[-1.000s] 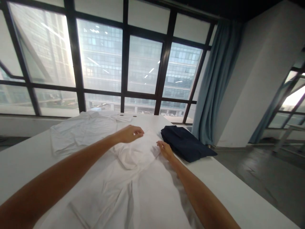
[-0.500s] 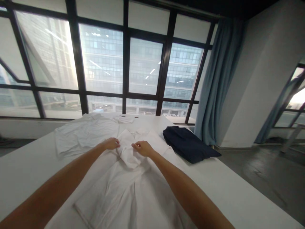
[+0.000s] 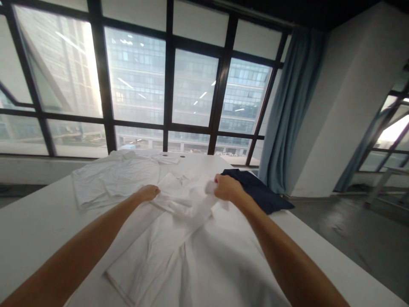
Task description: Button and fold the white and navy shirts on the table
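Both hands are on the white shirt (image 3: 191, 251), which lies spread along the middle of the table (image 3: 32, 221): the left hand (image 3: 147, 192) has its fingers curled down onto a fold near the collar, while the right hand (image 3: 226, 188) is closed in a fist around a bunched bit of the cloth, lifted just off the surface. A second white garment (image 3: 108, 179) lies flat to the far left, and a dark folded one (image 3: 258, 194) sits just behind the right hand, by the blue curtain (image 3: 287, 106).
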### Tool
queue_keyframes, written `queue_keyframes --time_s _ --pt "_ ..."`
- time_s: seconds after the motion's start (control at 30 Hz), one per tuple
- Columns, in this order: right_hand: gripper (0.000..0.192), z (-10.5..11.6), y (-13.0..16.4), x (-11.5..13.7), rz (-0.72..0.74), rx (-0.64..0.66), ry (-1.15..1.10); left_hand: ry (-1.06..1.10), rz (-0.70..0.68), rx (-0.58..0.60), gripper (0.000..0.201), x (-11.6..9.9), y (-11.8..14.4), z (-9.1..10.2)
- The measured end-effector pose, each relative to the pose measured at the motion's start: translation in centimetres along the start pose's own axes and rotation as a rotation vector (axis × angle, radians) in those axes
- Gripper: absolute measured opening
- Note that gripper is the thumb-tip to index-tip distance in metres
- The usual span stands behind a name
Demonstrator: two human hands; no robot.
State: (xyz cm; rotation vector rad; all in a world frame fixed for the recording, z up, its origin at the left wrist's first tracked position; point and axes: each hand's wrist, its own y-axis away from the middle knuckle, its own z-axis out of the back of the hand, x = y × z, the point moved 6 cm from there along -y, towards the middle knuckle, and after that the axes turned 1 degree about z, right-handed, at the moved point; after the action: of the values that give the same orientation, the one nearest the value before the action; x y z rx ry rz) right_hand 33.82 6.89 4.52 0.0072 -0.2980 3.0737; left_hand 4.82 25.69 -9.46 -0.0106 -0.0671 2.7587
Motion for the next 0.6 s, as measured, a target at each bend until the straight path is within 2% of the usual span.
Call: queue_keyframes --time_s 0.07,0.13,0.17,0.23,0.33,0.4,0.47,0.6 --pt "0.032 0.6 3.6 -3.9 -0.100 0.304 0.111 0.000 0.043 0.022 0.041 -0.1 -0.7 0.0" --pt "0.030 0.6 6.1 -6.2 -0.133 0.477 0.105 -0.006 0.089 0.030 0.045 -0.4 -1.2 0.0" --pt "0.032 0.3 6.6 -6.8 -0.115 0.505 0.098 -0.012 0.109 0.026 0.048 -0.6 -1.4 0.1" --pt "0.034 -1.0 6.3 -6.8 -0.002 0.472 0.103 -0.023 0.136 0.003 0.053 -1.3 -1.5 0.3" --pt "0.037 -4.7 4.7 -6.1 0.177 0.464 0.112 -0.034 0.151 -0.100 0.052 -2.6 -1.6 0.9" --pt "0.048 -7.1 3.6 -6.5 0.172 0.502 0.102 -0.041 0.144 -0.172 0.049 -3.5 -2.0 1.4" --pt "0.055 -8.7 2.9 -7.1 0.144 0.521 0.082 -0.041 0.140 -0.197 0.046 -4.1 -3.1 1.6" --pt "0.038 -9.8 2.8 -7.6 0.193 0.607 -0.016 0.013 0.211 -0.176 0.049 -4.1 -6.4 1.6"
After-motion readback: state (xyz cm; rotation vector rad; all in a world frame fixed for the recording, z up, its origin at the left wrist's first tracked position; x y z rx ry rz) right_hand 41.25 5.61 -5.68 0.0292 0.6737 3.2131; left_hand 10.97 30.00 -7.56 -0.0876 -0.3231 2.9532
